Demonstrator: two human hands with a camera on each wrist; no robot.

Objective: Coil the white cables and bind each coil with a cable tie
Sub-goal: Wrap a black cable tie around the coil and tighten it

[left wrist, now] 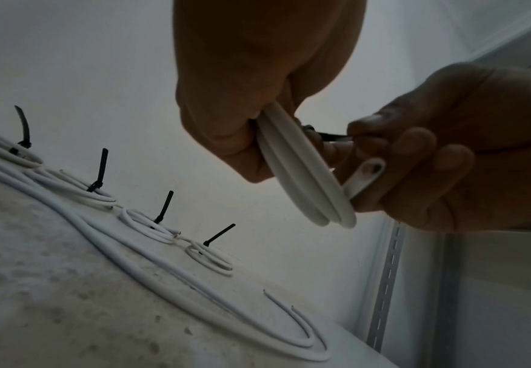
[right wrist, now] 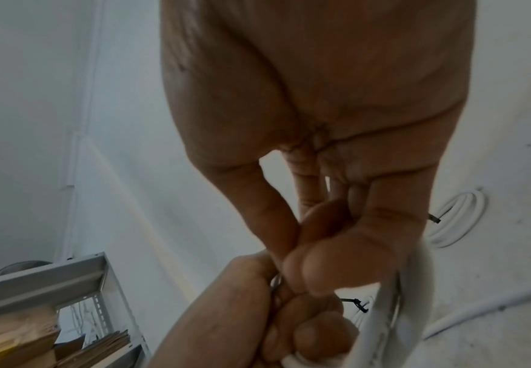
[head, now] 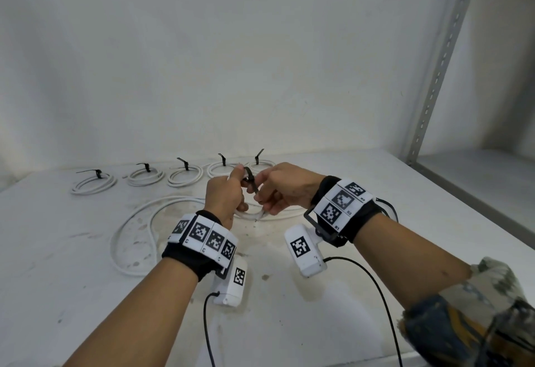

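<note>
Along the back of the white table (head: pixel 72 279), nearest the wall, five finished coils sit in a row, starting with the leftmost bound coil (head: pixel 94 182), each cinched by a black tie whose tail sticks up. In front of them a loose white cable (head: pixel 131 222) sprawls in a wide loop across the stained surface. Over it, the left forearm reaches forward with a marker-covered wrist band (head: pixel 202 240), and the left hand (head: pixel 224 195) is raised off the table, fingers curled tight around one side of a small coil (left wrist: pixel 305 169) of white cable, its turns pressed together edge-on in the left wrist view. A black cable tie (head: pixel 251 182) arches between the two hands just above that coil. The right hand (head: pixel 282 185) comes in from the other side, wrist cocked upward, thumb and forefinger pinching the tie's strap while the lower fingers (left wrist: pixel 453 159) wrap under the coil's cut end. At the far right a grey slotted shelf upright (head: pixel 440 68) rises against the wall.
</note>
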